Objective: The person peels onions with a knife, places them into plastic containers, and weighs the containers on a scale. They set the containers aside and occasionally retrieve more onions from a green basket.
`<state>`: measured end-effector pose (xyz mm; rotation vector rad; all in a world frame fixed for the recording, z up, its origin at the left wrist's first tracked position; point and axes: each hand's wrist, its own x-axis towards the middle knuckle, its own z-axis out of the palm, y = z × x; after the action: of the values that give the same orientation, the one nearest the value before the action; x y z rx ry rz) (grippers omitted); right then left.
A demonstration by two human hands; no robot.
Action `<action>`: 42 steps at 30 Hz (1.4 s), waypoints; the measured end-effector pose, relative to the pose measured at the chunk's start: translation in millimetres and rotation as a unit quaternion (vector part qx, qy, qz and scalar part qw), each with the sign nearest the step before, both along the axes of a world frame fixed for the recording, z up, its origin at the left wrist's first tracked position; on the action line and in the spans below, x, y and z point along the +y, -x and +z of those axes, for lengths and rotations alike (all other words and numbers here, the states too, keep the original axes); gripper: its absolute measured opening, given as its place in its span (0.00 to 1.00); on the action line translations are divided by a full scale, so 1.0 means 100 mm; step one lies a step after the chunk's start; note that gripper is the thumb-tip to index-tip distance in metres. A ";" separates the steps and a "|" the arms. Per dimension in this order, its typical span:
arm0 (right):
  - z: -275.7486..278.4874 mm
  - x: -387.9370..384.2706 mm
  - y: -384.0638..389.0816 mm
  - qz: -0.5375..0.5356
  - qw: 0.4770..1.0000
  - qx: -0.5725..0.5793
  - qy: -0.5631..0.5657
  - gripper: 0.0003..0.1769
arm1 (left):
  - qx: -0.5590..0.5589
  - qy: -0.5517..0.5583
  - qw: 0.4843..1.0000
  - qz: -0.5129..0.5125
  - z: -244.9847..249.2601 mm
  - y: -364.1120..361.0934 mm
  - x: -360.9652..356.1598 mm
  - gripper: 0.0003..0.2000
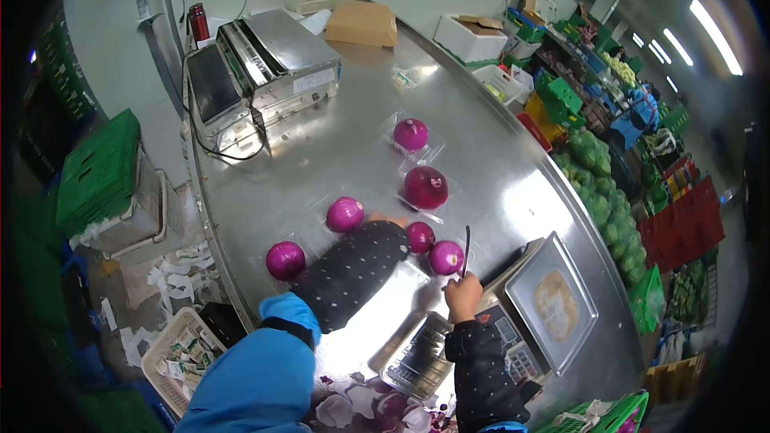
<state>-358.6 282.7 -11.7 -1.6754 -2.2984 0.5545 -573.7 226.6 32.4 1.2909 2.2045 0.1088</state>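
Note:
My right hand is closed around a thin, dark, knife-like tool that points away from me. Its tip stands beside a peeled purple onion, with a second onion touching that one. My left hand reaches across the table in a dotted sleeve; most of its fingers are hidden. Left of it, one onion sits in a clear plastic tray, and another onion lies nearer me. Beyond, a large dark onion and a smaller onion rest in clear trays.
A weighing scale stands at my right, beside stacked clear trays. Onion skins lie at the near edge. A wrapping machine and cardboard box occupy the far side. A basket stands left; cabbages lie right.

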 end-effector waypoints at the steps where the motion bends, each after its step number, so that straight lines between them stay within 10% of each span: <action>1: -0.01 0.00 0.05 0.006 0.999 0.030 -0.009 0.15 | 0.014 0.014 0.999 -0.041 0.09 0.07 -0.13 0.18; 7: -0.36 0.01 0.52 0.047 0.993 0.109 0.003 0.14 | 0.206 -0.190 0.959 -0.038 -0.74 0.53 -0.50 0.19; 14: -0.33 -0.20 1.34 -0.003 0.979 0.169 0.115 0.15 | 0.173 -0.294 0.940 0.003 0.00 0.01 -1.39 0.39; 19: -0.34 -0.35 1.86 0.040 0.979 0.180 0.092 0.17 | 0.166 -0.150 0.974 -0.024 -0.32 -0.46 -2.12 0.36; 29: -0.44 -0.48 2.43 0.029 0.960 0.255 0.114 0.18 | 0.344 -0.266 0.899 -0.052 -0.62 0.67 -2.16 0.29; 32: -1.32 -0.52 2.94 0.114 0.971 0.180 -0.111 0.19 | 0.382 -0.274 0.881 -0.057 -0.66 0.94 -2.03 0.21; 39: -0.41 -0.46 2.83 0.083 0.827 0.354 0.430 0.17 | 0.332 -0.225 0.911 -0.091 -0.86 1.57 -2.44 0.39; 42: -0.06 -0.55 2.34 0.099 0.796 0.420 0.423 0.22 | 0.313 -0.286 0.904 -0.055 -0.75 1.36 -2.45 0.43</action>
<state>-592.8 227.8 -17.7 -0.9996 -1.5724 2.1008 -709.9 -18.6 -42.5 1.9882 2.7472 0.3634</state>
